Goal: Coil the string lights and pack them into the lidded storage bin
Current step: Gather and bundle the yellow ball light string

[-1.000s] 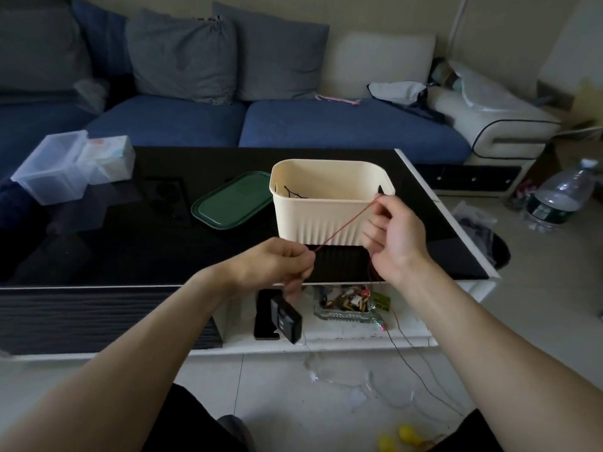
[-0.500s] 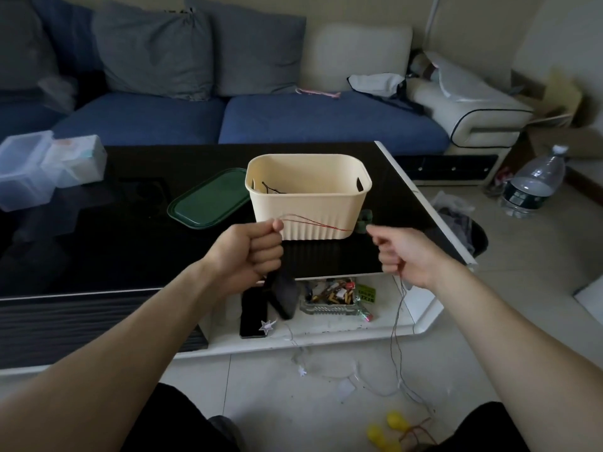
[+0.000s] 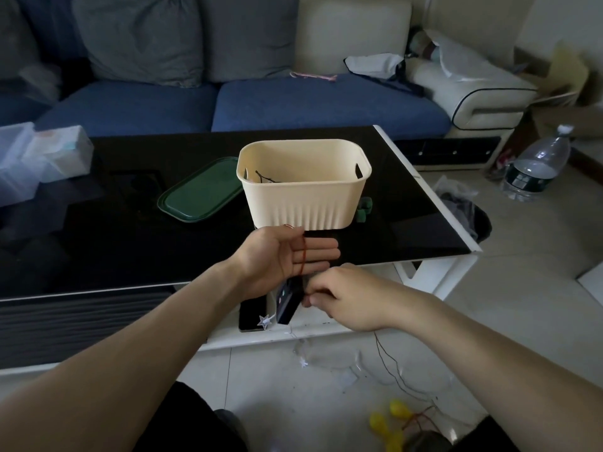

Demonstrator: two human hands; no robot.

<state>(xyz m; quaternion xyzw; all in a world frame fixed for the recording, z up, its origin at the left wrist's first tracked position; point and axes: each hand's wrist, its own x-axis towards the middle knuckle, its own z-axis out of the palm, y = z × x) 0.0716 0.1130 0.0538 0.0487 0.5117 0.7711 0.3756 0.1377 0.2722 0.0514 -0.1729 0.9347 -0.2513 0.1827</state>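
The cream storage bin (image 3: 303, 197) stands open on the black table (image 3: 130, 249), with a dark wire inside. Its green lid (image 3: 199, 194) lies flat to the left of it. My left hand (image 3: 284, 256) is held palm up in front of the bin, fingers straight, and the red wire of the string lights (image 3: 302, 256) loops around them. A black battery box (image 3: 287, 300) hangs just under that hand. My right hand (image 3: 346, 298) pinches the wire beside the box. More wire, a star light (image 3: 263, 321) and yellow bulbs (image 3: 385, 425) trail over the floor.
Clear plastic boxes (image 3: 49, 154) sit at the table's left end, and a small green object (image 3: 363, 208) right of the bin. A phone (image 3: 251, 314) lies on the lower white shelf. A water bottle (image 3: 535, 168) and a dark bag (image 3: 466, 207) are on the floor at right. The blue sofa (image 3: 293, 102) is behind.
My left hand has opened from a fist to flat fingers with the red wire around them. My right hand has swung left and down, under the left hand, to the battery box.
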